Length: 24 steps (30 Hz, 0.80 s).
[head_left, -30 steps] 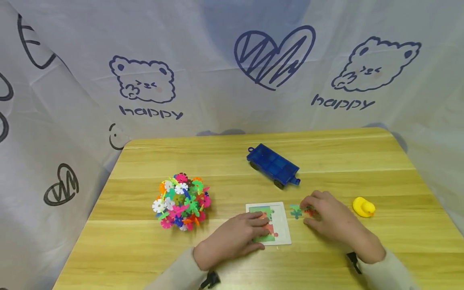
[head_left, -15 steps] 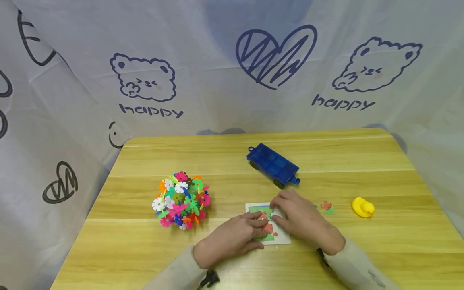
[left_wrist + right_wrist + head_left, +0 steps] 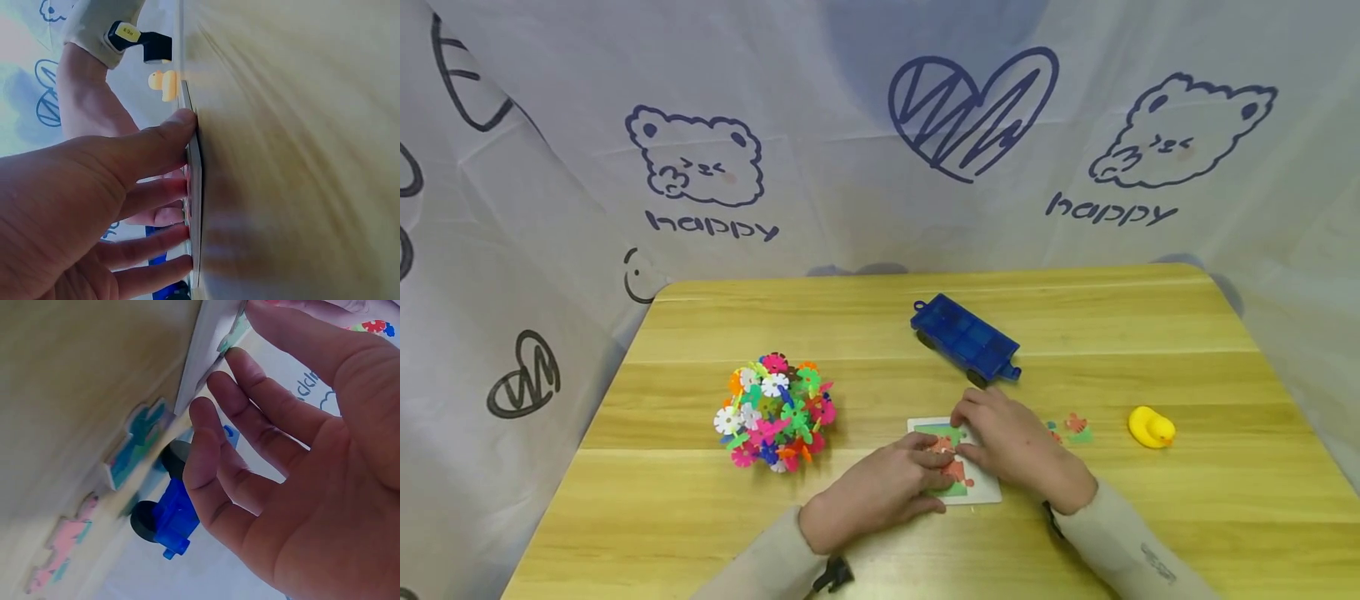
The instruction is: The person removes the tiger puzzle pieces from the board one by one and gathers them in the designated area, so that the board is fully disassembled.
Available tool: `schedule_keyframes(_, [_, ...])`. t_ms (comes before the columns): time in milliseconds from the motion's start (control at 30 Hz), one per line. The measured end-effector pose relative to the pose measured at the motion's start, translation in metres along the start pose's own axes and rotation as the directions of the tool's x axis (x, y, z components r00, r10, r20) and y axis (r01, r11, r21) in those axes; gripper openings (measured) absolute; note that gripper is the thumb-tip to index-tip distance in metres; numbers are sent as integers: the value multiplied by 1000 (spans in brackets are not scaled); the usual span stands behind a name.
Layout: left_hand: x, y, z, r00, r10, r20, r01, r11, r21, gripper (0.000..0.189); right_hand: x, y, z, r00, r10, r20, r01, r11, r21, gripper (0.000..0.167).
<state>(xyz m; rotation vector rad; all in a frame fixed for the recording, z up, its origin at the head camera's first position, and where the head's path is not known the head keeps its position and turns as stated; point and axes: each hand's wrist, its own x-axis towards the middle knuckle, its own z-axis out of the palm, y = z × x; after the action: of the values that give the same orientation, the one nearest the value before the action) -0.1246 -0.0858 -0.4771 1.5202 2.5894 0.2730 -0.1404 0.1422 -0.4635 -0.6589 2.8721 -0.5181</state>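
A white puzzle board (image 3: 985,492) with green and red pieces lies on the table in the head view. My left hand (image 3: 880,492) rests on its left side. In the left wrist view, that hand's fairly straight fingers (image 3: 153,240) press the board's top, with the thumb at its edge. My right hand (image 3: 1011,437) is at the board's upper right. The right wrist view shows a green puzzle piece (image 3: 234,332) between its thumb and curled index finger; the fingers partly hide it. Two loose puzzle pieces, a teal one (image 3: 134,444) and a pink one (image 3: 62,544), lie beside the board.
A blue toy trailer (image 3: 966,337) stands behind the board. To the left is a ball of colourful flower-shaped plastic discs (image 3: 775,414). A yellow rubber duck (image 3: 1152,427) sits at the right. A printed cloth (image 3: 842,192) hangs beyond the wooden table (image 3: 662,517).
My right hand has moved left from the loose pieces onto the board's upper right, uncovering two pieces on the table. Over the last half second it has shifted slightly. The left hand has stayed put.
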Motion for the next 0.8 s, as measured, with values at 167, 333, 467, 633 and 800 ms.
schedule_keyframes(167, [-1, 0, 0, 1000, -3, -11, 3, 1000, -6, 37, 2, -3, -3, 1000, -7, 17, 8, 999, -40, 23])
schedule_keyframes(333, [0, 0, 0, 1000, -3, -10, 3, 1000, -3, 38, 3, -5, -5, 999, -12, 36, 15, 998, -68, 22])
schedule_keyframes(467, [0, 0, 1, 1000, -3, -7, 3, 1000, -1, 38, 4, -5, -5, 999, -21, 45, 24, 997, -74, 22])
schedule_keyframes(633, [0, -1, 2, 1000, 9, -28, -8, 1000, 27, 37, 3, -4, -3, 999, -17, 42, 19, 998, -53, 24])
schedule_keyframes(800, [-1, -1, 3, 999, 7, -32, -6, 1000, 28, 37, 3, -2, -4, 999, -22, 38, 23, 999, -26, 26])
